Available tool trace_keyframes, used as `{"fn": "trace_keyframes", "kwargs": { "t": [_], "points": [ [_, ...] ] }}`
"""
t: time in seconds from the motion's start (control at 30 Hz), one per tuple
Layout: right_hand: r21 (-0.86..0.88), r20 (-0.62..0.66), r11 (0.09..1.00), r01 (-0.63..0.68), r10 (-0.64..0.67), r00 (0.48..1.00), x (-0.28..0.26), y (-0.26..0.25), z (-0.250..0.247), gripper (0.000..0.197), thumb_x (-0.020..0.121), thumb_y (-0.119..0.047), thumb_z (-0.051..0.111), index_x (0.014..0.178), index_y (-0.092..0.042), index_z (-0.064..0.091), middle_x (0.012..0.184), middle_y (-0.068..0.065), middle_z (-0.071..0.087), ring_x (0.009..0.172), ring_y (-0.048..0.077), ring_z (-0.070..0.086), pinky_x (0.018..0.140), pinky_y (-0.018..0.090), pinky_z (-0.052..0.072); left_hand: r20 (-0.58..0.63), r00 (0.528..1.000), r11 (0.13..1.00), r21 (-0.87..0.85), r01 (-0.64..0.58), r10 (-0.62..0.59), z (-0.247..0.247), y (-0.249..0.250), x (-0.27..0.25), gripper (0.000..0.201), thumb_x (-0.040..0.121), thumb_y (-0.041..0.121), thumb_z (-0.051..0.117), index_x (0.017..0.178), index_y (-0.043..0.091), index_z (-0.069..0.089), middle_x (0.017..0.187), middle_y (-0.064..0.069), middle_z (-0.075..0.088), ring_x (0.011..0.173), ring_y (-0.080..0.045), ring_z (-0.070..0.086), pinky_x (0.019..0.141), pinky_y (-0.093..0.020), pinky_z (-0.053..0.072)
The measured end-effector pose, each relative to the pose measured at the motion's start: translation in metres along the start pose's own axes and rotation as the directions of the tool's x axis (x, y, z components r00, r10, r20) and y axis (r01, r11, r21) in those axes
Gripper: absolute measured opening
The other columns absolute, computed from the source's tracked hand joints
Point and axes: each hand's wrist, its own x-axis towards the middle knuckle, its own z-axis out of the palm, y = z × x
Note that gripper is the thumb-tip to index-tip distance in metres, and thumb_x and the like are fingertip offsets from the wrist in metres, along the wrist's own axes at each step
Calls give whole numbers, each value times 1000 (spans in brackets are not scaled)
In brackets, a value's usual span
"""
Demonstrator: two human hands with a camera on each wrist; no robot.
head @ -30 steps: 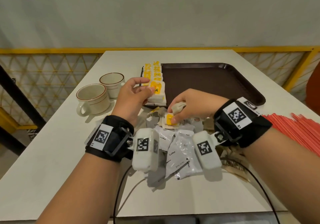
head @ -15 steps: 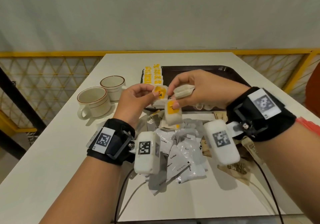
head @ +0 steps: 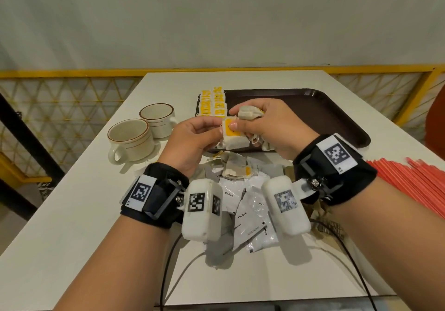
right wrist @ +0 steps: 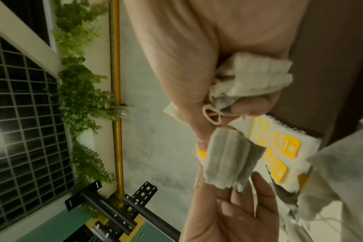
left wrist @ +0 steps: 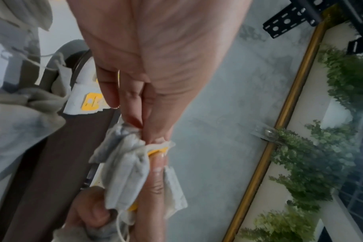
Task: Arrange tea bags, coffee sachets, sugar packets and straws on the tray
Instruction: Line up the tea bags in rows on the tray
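I hold a tea bag with a yellow tag (head: 232, 133) between both hands, just above the near left edge of the dark brown tray (head: 313, 108). My left hand (head: 216, 130) pinches its left edge; in the left wrist view the pinch sits at the top of the tea bag (left wrist: 124, 167). My right hand (head: 240, 122) presses its thumb on the yellow tag and also grips a second crumpled tea bag (head: 248, 113), bunched tea bag (right wrist: 255, 78) in the palm. Rows of tea bags (head: 214, 103) lie along the tray's left side.
Two cream cups (head: 131, 139) stand left of the tray. White coffee sachets (head: 243, 214) and loose tea bags (head: 237, 171) lie piled under my wrists. Red straws (head: 409, 180) lie at the right edge, brown packets (head: 333, 230) beside them.
My right hand lifted tea bags from the pile up to the tray's near edge. My left hand left the row on the tray and now pinches the tagged bag.
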Motion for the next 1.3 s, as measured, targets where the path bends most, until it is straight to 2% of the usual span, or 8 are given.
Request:
{"fn": "trace_keyframes", "kwargs": {
  "t": [0.17, 0.33, 0.47, 0.63, 0.83, 1.07, 1.2, 1.3],
  "points": [
    [19, 66, 999, -44, 43, 997, 5, 2, -2, 21, 80, -16, 76, 97, -7, 68, 85, 15, 62, 73, 28, 50, 55, 32, 43, 46, 998, 996, -70, 54, -51, 2, 3, -3, 23, 69, 17, 69, 91, 11, 67, 80, -5, 69, 72, -16, 62, 65, -22, 51],
    [-166, 130, 984, -60, 82, 988, 4, 3, -13, 25, 74, -19, 81, 95, -12, 70, 78, 13, 61, 61, 24, 48, 48, 29, 41, -89, 996, 997, 75, 6, 0, -9, 4, 4, 19, 76, -2, 70, 87, 12, 65, 81, -6, 68, 65, -8, 64, 58, -17, 48],
    [-659, 326, 751, 41, 236, 915, -4, 9, -11, 27, 70, -30, 84, 93, -23, 71, 85, -2, 69, 60, 8, 54, 48, 19, 43, -166, 986, 998, 64, 17, -6, -18, 4, 7, 17, 79, -3, 69, 84, 13, 65, 83, -6, 69, 72, -15, 63, 67, -24, 49],
    [-806, 331, 574, 145, 234, 914, -2, 18, 5, 43, 71, -36, 82, 105, -20, 62, 82, -18, 47, 73, 3, 45, 57, 16, 34, -151, 988, 994, 108, 36, -19, -17, 1, 7, 17, 78, -1, 71, 86, 13, 65, 91, -10, 69, 77, -17, 64, 66, -23, 48],
    [-751, 354, 646, 140, 214, 910, 2, 18, 4, 14, 86, -23, 68, 89, -9, 70, 85, 5, 66, 69, 10, 53, 58, 18, 40, -164, 986, 991, 125, 47, -26, -17, 0, 8, 17, 79, 1, 71, 89, 13, 65, 96, -13, 69, 79, -17, 64, 62, -19, 48],
    [-661, 297, 745, 92, 147, 943, 1, 3, -8, 19, 89, -16, 61, 93, 2, 65, 69, 3, 52, 52, 9, 43, 42, 16, 36, -172, 985, 986, 162, 36, -7, -17, -1, 7, 17, 79, 2, 71, 91, 13, 66, 96, -15, 69, 79, -18, 63, 68, -24, 48],
    [-555, 284, 828, 81, 97, 954, 1, -11, -21, 16, 90, -26, 65, 92, -10, 67, 68, 1, 57, 53, 7, 47, 44, 18, 39, -166, 986, 981, 195, -4, 37, -15, -2, 6, 15, 81, 0, 70, 88, 12, 65, 84, -6, 69, 70, -10, 63, 65, -18, 49],
    [-347, 319, 938, 2, 116, 941, -1, -16, -20, 13, 90, -30, 64, 91, -17, 67, 69, 8, 55, 60, 23, 45, 48, 28, 37, -137, 990, 979, 204, -17, 46, -11, -3, 4, 14, 80, -1, 69, 84, 12, 66, 81, -6, 68, 67, -10, 63, 63, -18, 49]
  ]
}}
